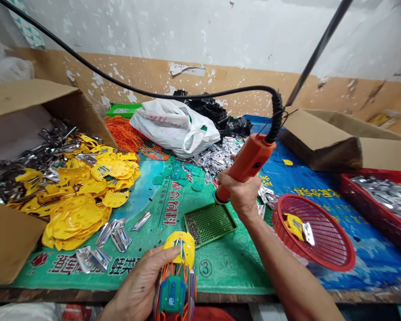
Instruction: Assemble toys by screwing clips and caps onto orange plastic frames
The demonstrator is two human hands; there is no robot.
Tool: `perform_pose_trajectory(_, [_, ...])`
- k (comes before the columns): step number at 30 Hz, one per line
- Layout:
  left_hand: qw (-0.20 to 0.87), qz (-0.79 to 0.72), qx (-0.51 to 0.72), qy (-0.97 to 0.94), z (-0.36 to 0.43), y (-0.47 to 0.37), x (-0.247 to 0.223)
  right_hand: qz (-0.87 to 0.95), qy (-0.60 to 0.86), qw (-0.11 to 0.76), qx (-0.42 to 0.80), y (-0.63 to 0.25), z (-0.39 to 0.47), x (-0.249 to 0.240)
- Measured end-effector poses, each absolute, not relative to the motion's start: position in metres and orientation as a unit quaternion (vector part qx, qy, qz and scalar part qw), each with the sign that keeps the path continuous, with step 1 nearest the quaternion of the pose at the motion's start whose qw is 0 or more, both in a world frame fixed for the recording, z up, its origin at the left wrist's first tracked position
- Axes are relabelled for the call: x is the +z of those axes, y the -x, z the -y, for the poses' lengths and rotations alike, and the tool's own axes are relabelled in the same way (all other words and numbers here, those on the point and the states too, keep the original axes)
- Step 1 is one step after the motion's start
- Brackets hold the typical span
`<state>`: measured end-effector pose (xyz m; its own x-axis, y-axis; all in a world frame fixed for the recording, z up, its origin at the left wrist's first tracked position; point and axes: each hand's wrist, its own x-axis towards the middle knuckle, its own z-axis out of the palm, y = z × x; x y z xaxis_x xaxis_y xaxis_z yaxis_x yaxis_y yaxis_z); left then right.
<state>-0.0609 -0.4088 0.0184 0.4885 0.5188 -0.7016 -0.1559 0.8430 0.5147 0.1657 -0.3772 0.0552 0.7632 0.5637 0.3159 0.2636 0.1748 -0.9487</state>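
Note:
My left hand (142,278) is closed round a part-built piece (172,292) at the table's front edge, with a yellow cover, a teal block and orange strips; the thumb lies on the yellow cover. My right hand (240,189) grips an orange power screwdriver (249,160), its tip pointing down to the left over a green tray (214,225). Small dark screws lie at the tray's left side. A red basket (314,232) right of my right forearm holds a yellow and silver piece (299,226).
Yellow parts (76,214) and silver clips heap at the left beside an open cardboard box (13,240). A white plastic bag (175,127), orange strips and black parts lie at the back. A black cable (147,92) hangs across. A red crate (364,200) stands right.

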Motion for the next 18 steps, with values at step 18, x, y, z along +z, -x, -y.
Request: perform_pose_trajectory(18, [0.808,-0.455,0.193,-0.321,0.407,0.060,0.012,0.319,0.634,0.695,0.115,-0.165,0.375,0.040])
